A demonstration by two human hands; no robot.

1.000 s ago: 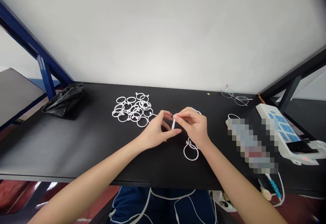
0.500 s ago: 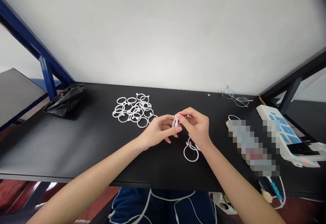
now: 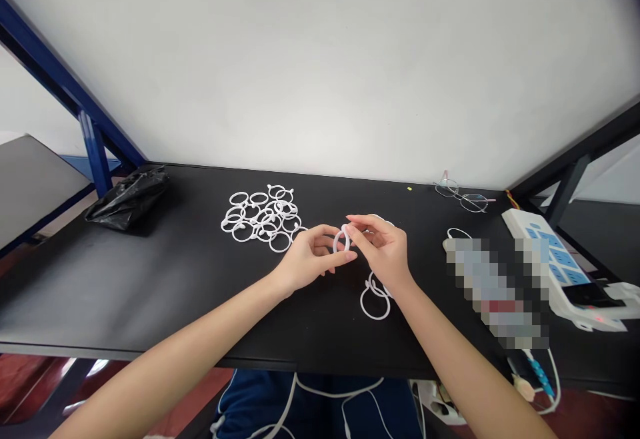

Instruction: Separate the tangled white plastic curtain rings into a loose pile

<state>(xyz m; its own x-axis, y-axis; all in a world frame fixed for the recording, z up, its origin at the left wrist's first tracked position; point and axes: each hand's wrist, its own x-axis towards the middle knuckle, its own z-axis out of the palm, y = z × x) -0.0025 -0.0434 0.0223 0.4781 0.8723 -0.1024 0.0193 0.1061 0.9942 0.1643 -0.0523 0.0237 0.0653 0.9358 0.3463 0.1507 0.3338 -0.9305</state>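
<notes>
Above bare black table (image 3: 150, 279), both hands (image 3: 350, 252) pinch white ring (image 3: 341, 240).

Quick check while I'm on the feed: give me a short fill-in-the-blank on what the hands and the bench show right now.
1. Both hands, left hand and right hand, pinch one white ____ between them.
2. The loose pile of rings lies to the ____ of the hands.
3. The crumpled bag at the table's far left is ____ in colour.
4. By the wall on the right lies a pair of ____.

Missing words: ring; left; black; glasses
</notes>
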